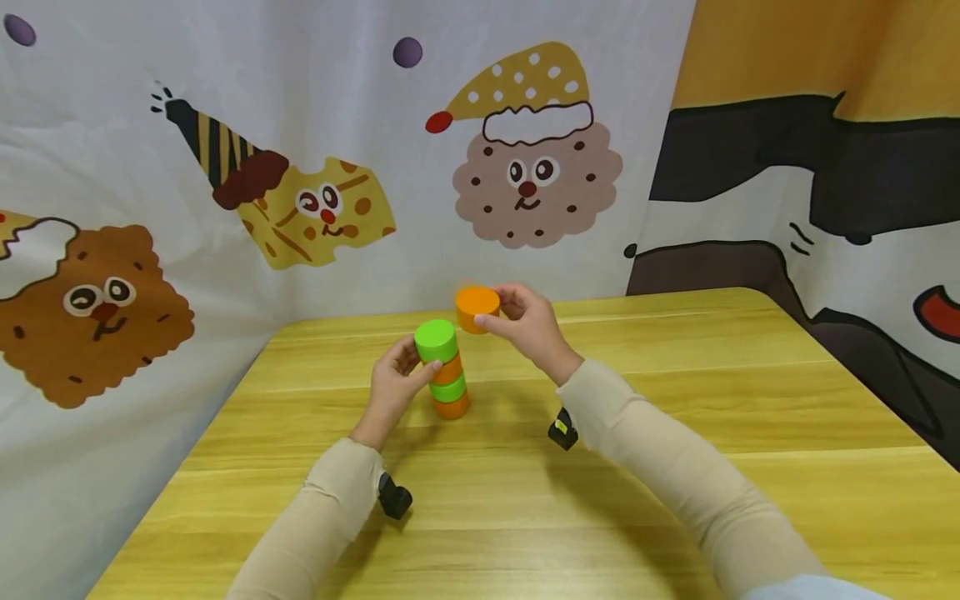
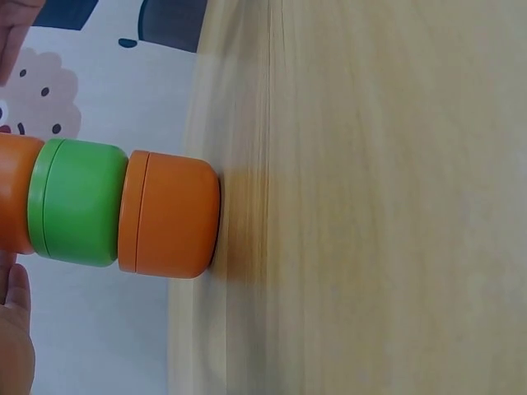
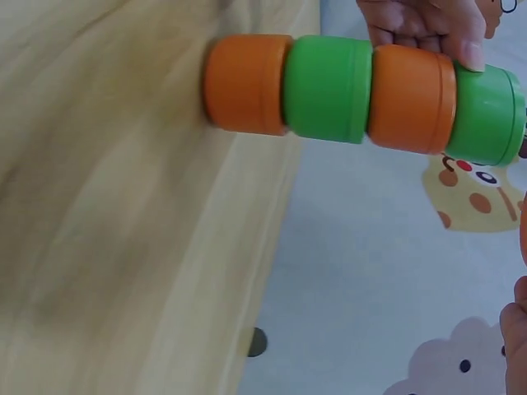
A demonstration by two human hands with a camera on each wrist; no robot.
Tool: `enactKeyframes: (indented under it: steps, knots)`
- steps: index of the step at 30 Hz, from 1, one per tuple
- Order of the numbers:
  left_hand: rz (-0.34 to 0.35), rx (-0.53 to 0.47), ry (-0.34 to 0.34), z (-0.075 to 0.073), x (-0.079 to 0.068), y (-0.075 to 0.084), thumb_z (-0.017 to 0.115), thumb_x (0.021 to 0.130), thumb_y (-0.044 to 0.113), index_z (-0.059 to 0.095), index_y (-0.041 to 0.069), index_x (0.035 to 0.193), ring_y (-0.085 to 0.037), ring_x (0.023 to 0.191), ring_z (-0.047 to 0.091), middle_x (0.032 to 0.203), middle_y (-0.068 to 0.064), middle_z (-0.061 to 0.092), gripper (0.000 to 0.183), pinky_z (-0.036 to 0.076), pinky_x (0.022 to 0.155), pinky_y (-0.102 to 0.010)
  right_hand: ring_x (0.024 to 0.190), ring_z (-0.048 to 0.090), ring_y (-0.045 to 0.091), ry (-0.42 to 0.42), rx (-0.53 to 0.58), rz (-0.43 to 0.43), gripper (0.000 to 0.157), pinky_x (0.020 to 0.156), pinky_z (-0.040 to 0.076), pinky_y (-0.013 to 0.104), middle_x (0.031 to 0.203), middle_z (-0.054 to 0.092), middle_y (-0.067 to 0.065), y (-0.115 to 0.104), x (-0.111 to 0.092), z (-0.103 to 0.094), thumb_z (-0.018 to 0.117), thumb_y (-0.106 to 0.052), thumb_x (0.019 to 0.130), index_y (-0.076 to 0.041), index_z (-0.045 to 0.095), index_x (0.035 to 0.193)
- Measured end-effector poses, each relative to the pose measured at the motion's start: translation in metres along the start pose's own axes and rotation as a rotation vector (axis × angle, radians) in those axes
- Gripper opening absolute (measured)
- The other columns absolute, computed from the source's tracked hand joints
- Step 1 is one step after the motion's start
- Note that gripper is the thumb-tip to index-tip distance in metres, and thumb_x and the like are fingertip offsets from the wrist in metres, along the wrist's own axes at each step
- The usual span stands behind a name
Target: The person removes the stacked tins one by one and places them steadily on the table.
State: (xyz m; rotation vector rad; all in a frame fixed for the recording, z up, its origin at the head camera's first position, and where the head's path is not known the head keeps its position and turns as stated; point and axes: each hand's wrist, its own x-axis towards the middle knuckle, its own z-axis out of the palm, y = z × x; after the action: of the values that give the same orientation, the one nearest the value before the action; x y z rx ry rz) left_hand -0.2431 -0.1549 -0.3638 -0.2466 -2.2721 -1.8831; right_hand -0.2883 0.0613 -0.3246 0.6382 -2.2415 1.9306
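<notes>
Orange and green round jars stand in a stack on the wooden table: an orange jar at the bottom, then a green jar, another orange jar, and a green jar on top. My left hand holds the stack near its top, the thumb where the top green jar meets the orange one below. To the right and slightly higher, my right hand grips a separate orange jar by its side, apart from the stack. This jar is mostly outside the right wrist view.
The wooden table spreads around the stack. Behind it hangs a white cloth printed with cartoon food figures. A small black device is by the left wrist, and another black device by the right wrist.
</notes>
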Motion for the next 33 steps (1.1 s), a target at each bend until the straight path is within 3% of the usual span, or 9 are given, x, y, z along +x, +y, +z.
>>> enactKeyframes:
  steps: [10, 23, 33]
  knots:
    - [-0.004, 0.001, -0.012, -0.002, 0.0, 0.0, 0.068, 0.084, 0.007, 0.052, -0.001, 0.126, -0.03, 0.118, 0.051, 0.126, -0.02, 0.054, 0.047, 0.037, 0.106, -0.037, 0.096, 0.06, 0.021, 0.015, 0.007, 0.086, 0.043, 0.084, 0.052, 0.028, 0.11, 0.063, 0.009, 0.023, -0.016, 0.001, 0.074, -0.02, 0.08, -0.007, 0.058, 0.118]
    - [-0.001, 0.005, -0.017, -0.002, 0.0, -0.002, 0.068, 0.084, 0.008, 0.051, 0.0, 0.127, -0.029, 0.118, 0.051, 0.127, -0.019, 0.054, 0.047, 0.037, 0.106, -0.038, 0.101, 0.06, 0.021, 0.011, -0.032, 0.224, 0.047, 0.086, 0.052, 0.031, 0.113, 0.063, 0.008, 0.048, -0.033, 0.009, 0.076, -0.02, 0.078, -0.008, 0.057, 0.12]
    - [-0.002, 0.007, -0.014, -0.001, 0.001, -0.002, 0.068, 0.084, 0.008, 0.051, 0.0, 0.128, -0.029, 0.118, 0.051, 0.127, -0.019, 0.054, 0.048, 0.038, 0.106, -0.035, 0.1, 0.06, 0.02, -0.012, -0.017, 0.266, 0.046, 0.089, 0.051, 0.031, 0.112, 0.063, 0.008, 0.059, -0.043, 0.014, 0.076, -0.018, 0.078, -0.006, 0.058, 0.118]
